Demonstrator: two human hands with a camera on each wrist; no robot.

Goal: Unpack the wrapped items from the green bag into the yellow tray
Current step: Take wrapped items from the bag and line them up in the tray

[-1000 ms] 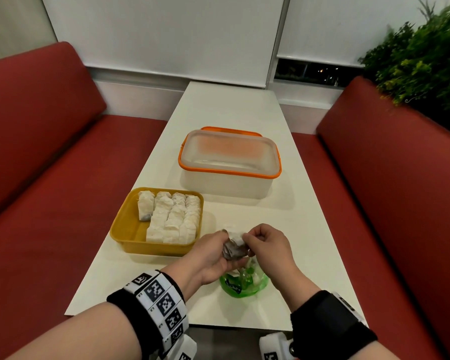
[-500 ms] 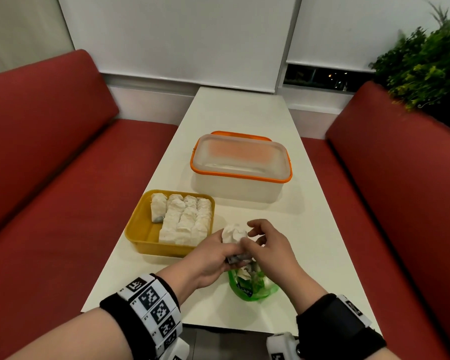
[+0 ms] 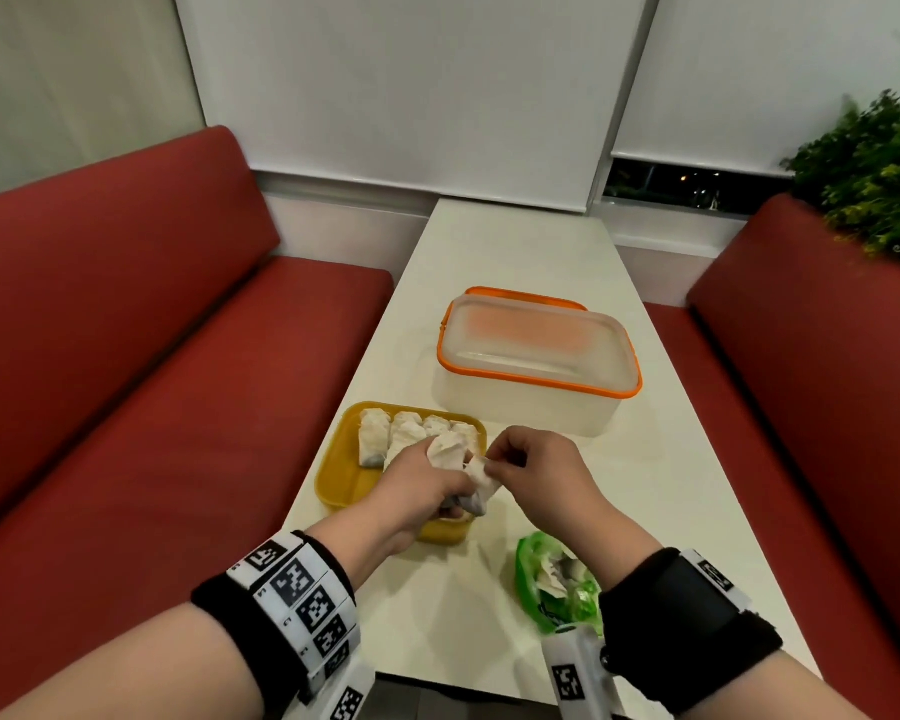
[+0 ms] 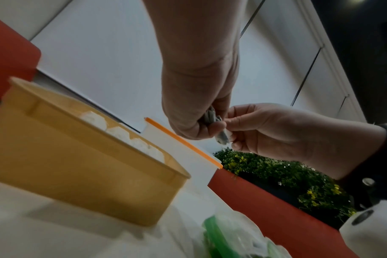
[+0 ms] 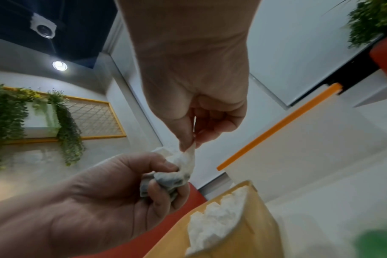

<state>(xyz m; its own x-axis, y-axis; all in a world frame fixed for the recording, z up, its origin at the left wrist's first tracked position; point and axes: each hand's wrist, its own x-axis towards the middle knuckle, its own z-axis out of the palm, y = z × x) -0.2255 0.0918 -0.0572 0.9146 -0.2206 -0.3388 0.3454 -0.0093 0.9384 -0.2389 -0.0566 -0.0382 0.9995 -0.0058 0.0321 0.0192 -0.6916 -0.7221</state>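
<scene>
Both hands have risen off the green bag [image 3: 554, 584] and shifted left over the near right corner of the yellow tray [image 3: 341, 475], carrying one wrapped item [image 3: 466, 483] with them. That item, a small greyish lump in crumpled white paper, is now held between the two hands just above the tray's near edge. The left hand [image 3: 419, 485] has its grip clamped round the lower, darker part of the bundle, while the right hand [image 3: 533, 470] pinches a loose paper corner between thumb and forefinger, seemingly to tidy or steady the wrapping so the piece can be set down neatly. Rows of similar white wrapped pieces [image 3: 411, 433] already fill the far and right part of the tray, leaving bare yellow floor on the left and near side, which looks like the likely spot for this one. The bag lies open on the white counter [image 3: 489, 252] near the right wrist, with more white paper visible inside, so the unpacking appears unfinished. Farther off stands a lidded clear container with an orange rim [image 3: 539, 350].
</scene>
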